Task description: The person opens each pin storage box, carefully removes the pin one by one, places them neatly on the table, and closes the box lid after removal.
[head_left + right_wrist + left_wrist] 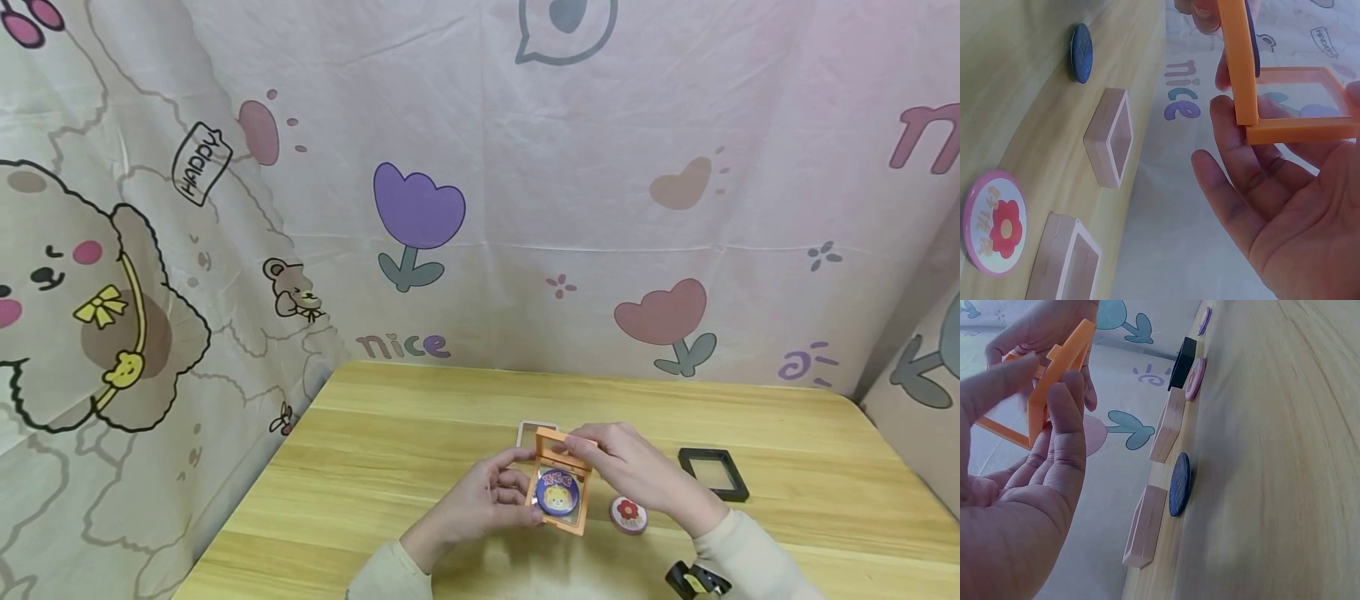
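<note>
Both hands hold an open orange hinged frame case (561, 492) above the wooden table (390, 450): the left hand (483, 500) pinches its lower half, the right hand (630, 468) its raised lid; a blue badge (557, 493) sits inside.

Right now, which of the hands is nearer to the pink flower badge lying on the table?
Right. The right hand holds the orange frame just above and left of the flower badge; the left hand is beyond the frame.

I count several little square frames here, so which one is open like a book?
The orange frame, held in both hands above the table. Its two halves are hinged apart with a blue badge inside; the black frame lies shut on the table.
</note>
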`<control>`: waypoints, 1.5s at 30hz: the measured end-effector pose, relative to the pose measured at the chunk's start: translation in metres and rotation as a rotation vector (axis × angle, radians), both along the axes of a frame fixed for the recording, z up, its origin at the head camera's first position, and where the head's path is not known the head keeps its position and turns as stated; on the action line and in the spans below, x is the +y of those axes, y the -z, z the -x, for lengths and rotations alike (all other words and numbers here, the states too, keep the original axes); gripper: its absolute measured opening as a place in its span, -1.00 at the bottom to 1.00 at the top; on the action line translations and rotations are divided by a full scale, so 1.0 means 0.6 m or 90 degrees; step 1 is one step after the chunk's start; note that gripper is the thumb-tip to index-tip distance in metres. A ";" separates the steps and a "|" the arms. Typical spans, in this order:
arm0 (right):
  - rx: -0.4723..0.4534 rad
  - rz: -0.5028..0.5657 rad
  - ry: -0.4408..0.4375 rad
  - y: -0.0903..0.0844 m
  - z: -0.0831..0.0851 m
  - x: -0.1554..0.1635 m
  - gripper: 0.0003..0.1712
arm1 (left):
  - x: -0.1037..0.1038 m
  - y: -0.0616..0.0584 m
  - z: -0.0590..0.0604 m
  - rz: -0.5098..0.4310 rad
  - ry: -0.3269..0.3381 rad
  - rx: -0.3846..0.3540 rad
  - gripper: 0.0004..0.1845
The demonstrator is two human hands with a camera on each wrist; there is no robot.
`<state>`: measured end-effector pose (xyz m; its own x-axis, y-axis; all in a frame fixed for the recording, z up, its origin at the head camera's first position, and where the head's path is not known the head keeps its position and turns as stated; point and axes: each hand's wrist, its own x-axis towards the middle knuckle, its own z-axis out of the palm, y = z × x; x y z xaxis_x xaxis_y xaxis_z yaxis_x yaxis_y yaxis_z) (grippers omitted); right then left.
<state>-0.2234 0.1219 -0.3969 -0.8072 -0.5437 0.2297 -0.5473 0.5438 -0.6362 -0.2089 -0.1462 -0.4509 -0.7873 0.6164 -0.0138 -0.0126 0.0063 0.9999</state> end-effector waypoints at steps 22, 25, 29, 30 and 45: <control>-0.048 0.041 0.067 0.003 0.005 0.000 -0.59 | -0.008 0.011 0.010 -0.022 -0.074 -0.058 -0.11; -0.028 0.049 0.101 0.005 0.005 0.000 -0.66 | -0.008 0.012 0.012 -0.032 -0.081 -0.064 -0.11; -0.001 0.058 0.139 0.005 0.002 0.000 -0.71 | -0.008 0.011 0.012 -0.040 -0.092 -0.071 -0.12; 0.001 0.059 0.142 0.005 0.001 0.000 -0.71 | -0.008 0.011 0.012 -0.042 -0.096 -0.074 -0.12; 0.162 -0.084 0.097 0.001 -0.031 -0.037 -0.75 | -0.008 0.011 0.012 -0.041 -0.127 -0.083 -0.12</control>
<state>-0.2050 0.0997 -0.3975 -0.8071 -0.4598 0.3703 -0.5860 0.7004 -0.4075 -0.2160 -0.1510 -0.4577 -0.8876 0.4521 -0.0885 -0.1355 -0.0725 0.9881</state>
